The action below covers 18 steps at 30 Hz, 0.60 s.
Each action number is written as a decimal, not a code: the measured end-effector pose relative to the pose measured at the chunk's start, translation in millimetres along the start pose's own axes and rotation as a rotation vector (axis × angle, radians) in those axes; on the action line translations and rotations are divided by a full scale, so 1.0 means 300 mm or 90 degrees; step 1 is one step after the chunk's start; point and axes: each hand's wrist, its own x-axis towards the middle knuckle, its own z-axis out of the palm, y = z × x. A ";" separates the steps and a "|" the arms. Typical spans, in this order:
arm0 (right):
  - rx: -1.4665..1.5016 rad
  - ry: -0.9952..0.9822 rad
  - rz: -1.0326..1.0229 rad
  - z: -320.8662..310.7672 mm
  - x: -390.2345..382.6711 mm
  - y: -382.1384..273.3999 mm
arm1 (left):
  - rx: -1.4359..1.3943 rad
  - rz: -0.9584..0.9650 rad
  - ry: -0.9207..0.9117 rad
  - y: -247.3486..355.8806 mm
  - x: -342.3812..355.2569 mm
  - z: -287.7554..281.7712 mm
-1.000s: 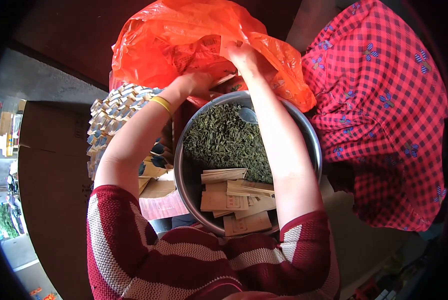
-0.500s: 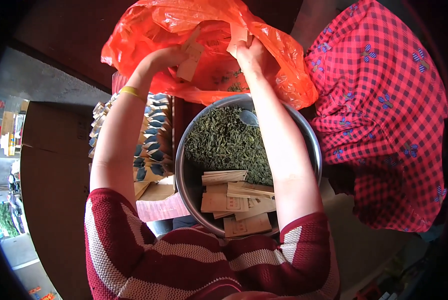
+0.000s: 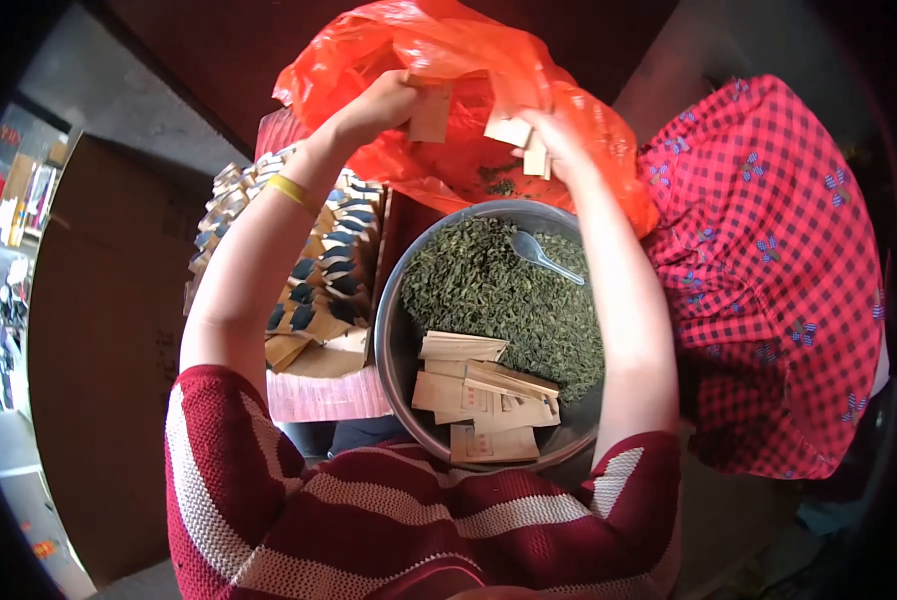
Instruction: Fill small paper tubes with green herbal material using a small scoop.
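Over a red plastic bag (image 3: 594, 125), my left hand (image 3: 391, 100) pinches a small brown paper packet (image 3: 431, 114). My right hand (image 3: 561, 148) is closed on a few more brown paper packets (image 3: 510, 130), fanned apart at the bag's mouth. Some dark leaf bits (image 3: 499, 182) lie inside the bag. Nearer to me, a metal basin (image 3: 387, 345) holds dried green leaves (image 3: 469, 270), with a spoon (image 3: 544, 255) lying on top. Flat brown paper packets (image 3: 484, 390) are heaped in its near part, below my right forearm.
Left of the basin, a box holds rows of standing brown packets (image 3: 334, 255) with dark tops, partly behind my left forearm. A large cardboard sheet or box (image 3: 104, 350) stands farther left. Red-and-black checked cloth (image 3: 759, 270) bulges at the right, close to the bag.
My right hand has drawn back toward me and to the right, and its packets are now fanned out. My left hand keeps its packet. The spoon shows more fully.
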 end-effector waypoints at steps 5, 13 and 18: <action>-0.040 -0.116 0.009 0.077 -0.315 -0.150 | -0.214 -0.118 -0.083 0.083 -0.211 0.115; -0.240 -0.344 0.098 0.149 -0.863 0.074 | -0.134 0.022 -0.237 -0.092 -0.689 0.355; -0.093 -0.243 0.086 -0.037 -0.980 0.112 | 0.081 0.163 -0.231 0.014 -0.804 0.358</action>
